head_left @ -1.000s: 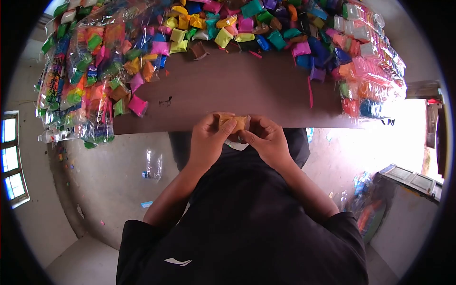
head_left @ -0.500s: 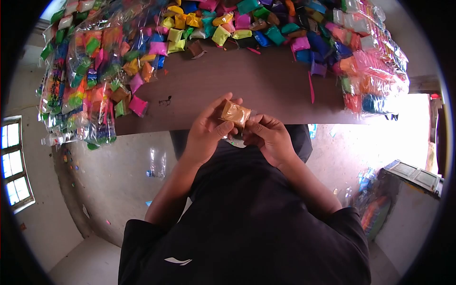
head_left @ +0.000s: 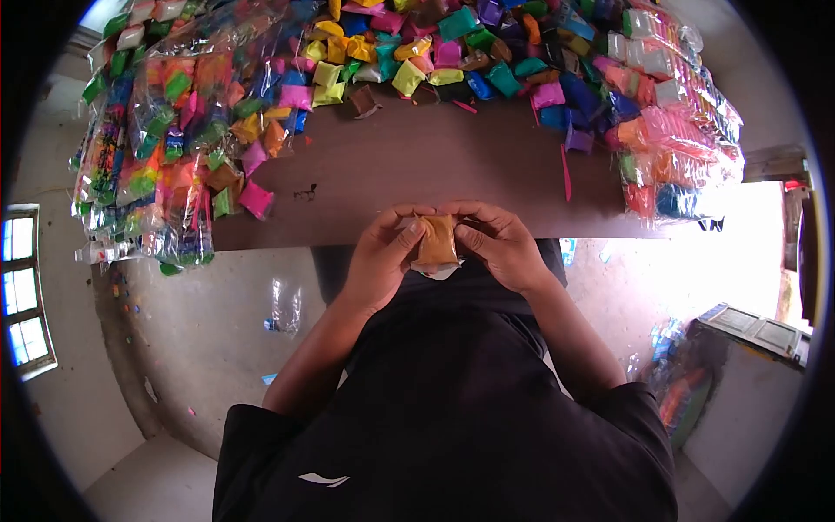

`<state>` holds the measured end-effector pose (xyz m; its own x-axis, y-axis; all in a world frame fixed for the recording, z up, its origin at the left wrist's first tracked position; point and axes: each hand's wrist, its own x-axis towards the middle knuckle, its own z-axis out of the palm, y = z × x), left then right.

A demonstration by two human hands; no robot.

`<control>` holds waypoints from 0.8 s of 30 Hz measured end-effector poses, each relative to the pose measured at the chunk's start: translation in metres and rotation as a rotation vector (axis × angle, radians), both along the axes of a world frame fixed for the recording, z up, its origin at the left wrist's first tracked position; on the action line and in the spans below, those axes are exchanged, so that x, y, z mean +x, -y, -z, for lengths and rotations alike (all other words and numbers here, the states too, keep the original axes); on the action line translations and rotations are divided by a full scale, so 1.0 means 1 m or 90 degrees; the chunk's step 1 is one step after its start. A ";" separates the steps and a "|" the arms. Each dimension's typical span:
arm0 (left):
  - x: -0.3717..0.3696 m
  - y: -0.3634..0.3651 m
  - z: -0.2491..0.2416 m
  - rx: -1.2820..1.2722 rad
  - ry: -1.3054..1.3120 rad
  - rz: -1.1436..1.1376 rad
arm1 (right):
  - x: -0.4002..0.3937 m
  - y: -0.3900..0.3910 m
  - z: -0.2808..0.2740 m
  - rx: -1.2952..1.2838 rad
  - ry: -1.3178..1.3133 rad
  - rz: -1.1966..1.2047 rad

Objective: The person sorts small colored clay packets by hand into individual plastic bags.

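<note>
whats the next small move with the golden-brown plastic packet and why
Probably a gentle outward pull on the small rectangular golden-brown plastic packet: the bare left hand and bare right hand grip its opposite sides near the top, and no opening is visible.

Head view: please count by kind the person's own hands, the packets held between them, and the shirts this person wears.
Hands: 2 (left hand, right hand)
Tan packet: 1
Black shirt: 1
Total: 4
</note>
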<state>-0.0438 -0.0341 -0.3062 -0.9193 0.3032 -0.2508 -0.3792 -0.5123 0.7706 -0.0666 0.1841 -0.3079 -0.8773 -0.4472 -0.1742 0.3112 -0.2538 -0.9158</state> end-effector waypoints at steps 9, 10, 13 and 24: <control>0.009 -0.003 0.004 0.146 0.111 -0.007 | 0.003 0.001 0.009 -0.093 0.139 0.029; 0.010 -0.003 0.005 0.159 0.120 -0.013 | 0.002 -0.002 0.013 -0.094 0.137 0.002; 0.013 0.000 0.024 0.192 0.114 -0.024 | 0.003 -0.002 0.013 -0.070 0.102 -0.010; 0.001 -0.006 0.024 0.146 0.041 -0.144 | 0.005 0.023 0.007 0.041 -0.018 0.131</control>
<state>-0.0426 -0.0278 -0.3304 -0.9544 0.1490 -0.2586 -0.2801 -0.7466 0.6034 -0.0613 0.1607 -0.3146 -0.9539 -0.2466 -0.1710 0.2331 -0.2502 -0.9397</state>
